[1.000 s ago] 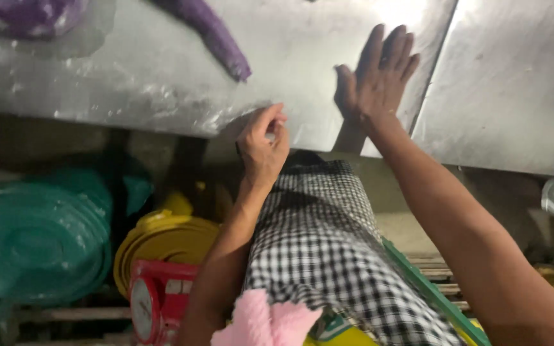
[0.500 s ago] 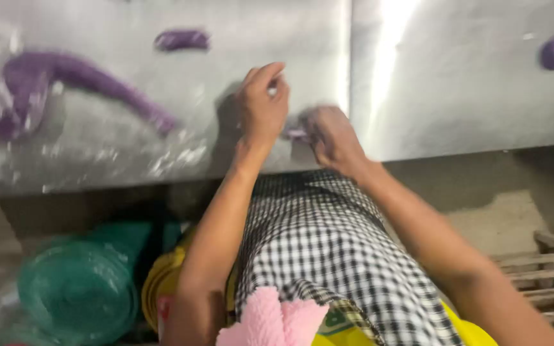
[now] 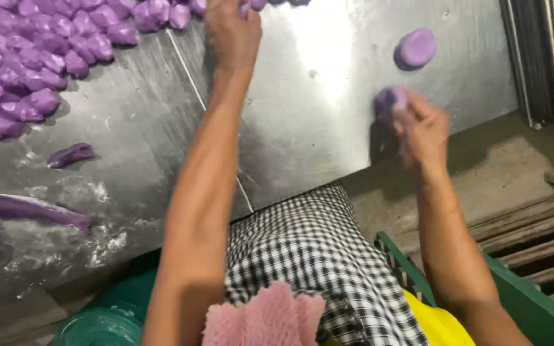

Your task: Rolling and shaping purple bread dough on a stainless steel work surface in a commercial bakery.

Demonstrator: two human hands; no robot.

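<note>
- Where the steel table (image 3: 302, 128) runs off to the left, a long rope of purple dough (image 3: 30, 210) lies on its floury, shiny surface, with a short torn scrap (image 3: 72, 154) just above it
- Above those, a heap of small purple dough pieces (image 3: 27, 64) covers the upper left corner, each one rounded and pillow-like, packed touching one another
- Reaching up past a seam in the metal, the left hand (image 3: 232, 32) is at the right edge of the heap, its fingers curled down over the pieces at the top edge; how tightly they close, or on which piece, cannot be told
- Below, a black-and-white checked cloth (image 3: 315, 263) and a fuzzy pink fabric (image 3: 264, 317) sit between the forearms
- Further right, the right hand (image 3: 421, 128), blurred, grips a soft lump of purple dough (image 3: 389, 101) in bent fingers, pressed against the table near its front edge
- Just above that, a flattened, smooth dough disc (image 3: 416, 48) rests alone on the steel
- At far right stands a stack of thin metal trays (image 3: 546, 57), with wooden slats (image 3: 533, 230) and a green crate (image 3: 520, 301) lower down
</note>
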